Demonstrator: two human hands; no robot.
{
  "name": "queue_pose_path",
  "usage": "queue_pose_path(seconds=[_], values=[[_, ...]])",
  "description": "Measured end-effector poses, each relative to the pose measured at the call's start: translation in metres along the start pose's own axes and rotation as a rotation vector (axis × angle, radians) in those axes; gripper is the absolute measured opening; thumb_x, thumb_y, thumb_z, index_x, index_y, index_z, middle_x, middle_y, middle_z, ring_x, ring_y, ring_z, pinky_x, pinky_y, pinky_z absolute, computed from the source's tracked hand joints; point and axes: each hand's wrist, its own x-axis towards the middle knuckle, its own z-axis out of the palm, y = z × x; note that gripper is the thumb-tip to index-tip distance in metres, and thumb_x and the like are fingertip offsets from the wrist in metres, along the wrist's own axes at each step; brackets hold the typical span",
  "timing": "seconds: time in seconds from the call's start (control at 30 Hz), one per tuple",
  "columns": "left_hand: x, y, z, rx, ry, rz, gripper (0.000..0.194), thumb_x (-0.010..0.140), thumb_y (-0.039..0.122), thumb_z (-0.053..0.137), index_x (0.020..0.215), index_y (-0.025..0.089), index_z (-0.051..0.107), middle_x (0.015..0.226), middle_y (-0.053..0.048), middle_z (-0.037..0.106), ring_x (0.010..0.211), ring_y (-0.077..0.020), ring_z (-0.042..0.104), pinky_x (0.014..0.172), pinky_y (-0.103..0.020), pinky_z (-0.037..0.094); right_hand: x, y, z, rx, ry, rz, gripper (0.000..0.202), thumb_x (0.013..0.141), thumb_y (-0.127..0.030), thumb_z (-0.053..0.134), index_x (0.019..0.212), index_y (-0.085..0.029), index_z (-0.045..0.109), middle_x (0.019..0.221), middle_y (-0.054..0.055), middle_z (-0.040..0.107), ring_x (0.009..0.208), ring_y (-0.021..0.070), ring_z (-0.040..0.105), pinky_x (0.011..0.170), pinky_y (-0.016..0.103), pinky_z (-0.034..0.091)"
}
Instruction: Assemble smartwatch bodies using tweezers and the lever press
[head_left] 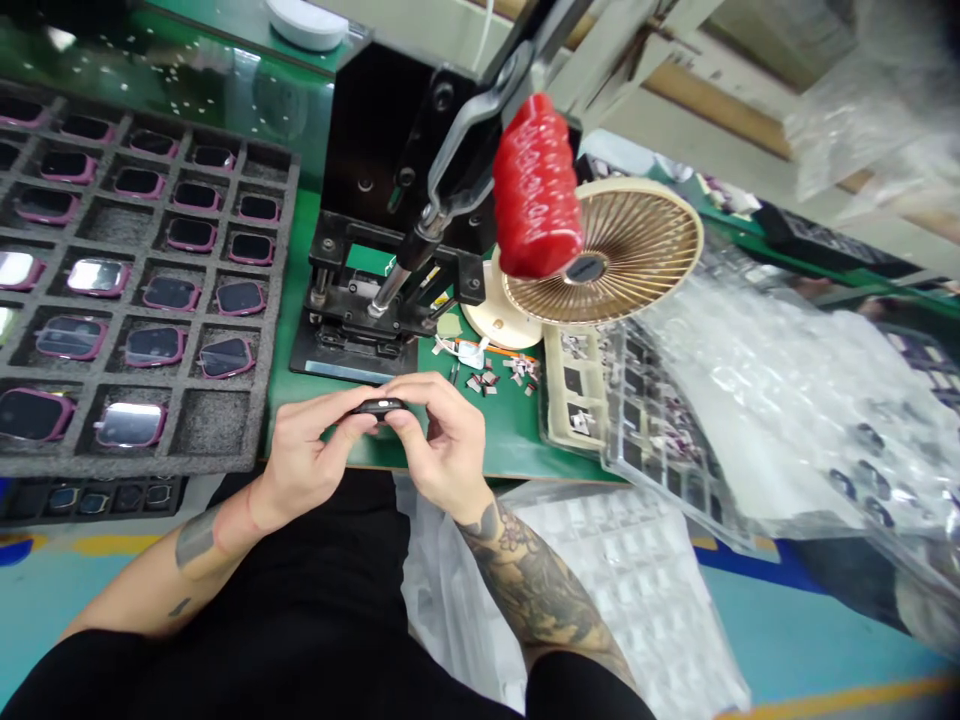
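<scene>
Between the fingertips of both hands is a small dark watch case (380, 406), held edge-on with a pale slot-like button on the side facing me. My left hand (315, 440) pinches its left end between thumb and fingers. On the other end, my right hand (442, 435) grips in the same way. The case is in front of a black hand press (352, 335), apart from its base plate. The press has a lever with a red grip (536, 190), which is raised. The face of the case is hidden from view.
At left lies a grey foam tray (283, 290) holding several purple-framed watch cases (154, 345). A cream fan (600, 250) stands behind small loose parts (487, 380). To the right are a compartment box (551, 400) and clear plastic trays and bags (780, 370). The green bench edge is near my waist.
</scene>
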Motion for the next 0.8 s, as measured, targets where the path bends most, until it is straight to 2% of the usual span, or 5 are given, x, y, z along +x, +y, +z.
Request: queue_pose_path(seconds=[0.13, 0.27, 0.43, 0.67, 0.8], values=[[0.002, 0.003, 0.003, -0.027, 0.075, -0.039, 0.019, 0.111, 0.017, 0.074, 0.123, 0.023, 0.088, 0.087, 0.001, 0.086, 0.067, -0.0133, 0.082, 0.071, -0.021, 0.067, -0.006, 0.000, 0.010, -0.049, 0.030, -0.019, 0.008, 0.109, -0.023, 0.074, 0.117, -0.025, 0.076, 0.110, 0.007, 0.079, 0.104, 0.0207, 0.076, 0.094, 0.038, 0.065], [0.002, 0.005, 0.004, 0.034, 0.051, -0.027, 0.031, 0.112, 0.018, 0.073, 0.142, 0.024, 0.081, 0.116, -0.005, 0.087, 0.075, -0.0122, 0.082, 0.075, -0.022, 0.070, -0.003, 0.000, 0.006, -0.102, 0.011, -0.008, 0.014, 0.110, -0.024, 0.071, 0.125, -0.025, 0.073, 0.126, 0.009, 0.079, 0.119, 0.0227, 0.076, 0.100, 0.039, 0.065], [0.000, 0.009, -0.002, 0.528, 0.031, 0.341, 0.058, 0.107, 0.010, 0.077, 0.163, 0.022, 0.066, 0.148, -0.018, 0.075, 0.118, -0.0256, 0.084, 0.100, -0.035, 0.073, 0.006, -0.004, -0.010, -0.178, -0.028, 0.049, 0.014, 0.110, -0.030, 0.073, 0.123, -0.025, 0.074, 0.102, 0.002, 0.079, 0.089, 0.0164, 0.074, 0.084, 0.031, 0.062], [0.002, 0.018, -0.008, 0.899, 0.006, 0.498, 0.051, 0.109, 0.021, 0.078, 0.156, 0.007, 0.064, 0.125, -0.023, 0.083, 0.102, -0.0333, 0.087, 0.085, -0.040, 0.071, 0.025, -0.014, -0.017, -0.243, -0.191, -0.008, 0.016, 0.109, -0.030, 0.074, 0.124, -0.024, 0.076, 0.096, 0.002, 0.082, 0.078, 0.0172, 0.075, 0.075, 0.033, 0.064], [-0.003, 0.038, -0.022, 0.882, 0.042, 0.473, 0.049, 0.105, 0.022, 0.082, 0.151, 0.011, 0.067, 0.117, -0.019, 0.085, 0.098, -0.0324, 0.086, 0.085, -0.042, 0.071, 0.067, -0.024, -0.032, -0.380, 0.228, -0.417, 0.047, 0.107, -0.044, 0.076, 0.151, -0.028, 0.071, 0.126, 0.012, 0.080, 0.109, 0.0305, 0.078, 0.093, 0.051, 0.067]])
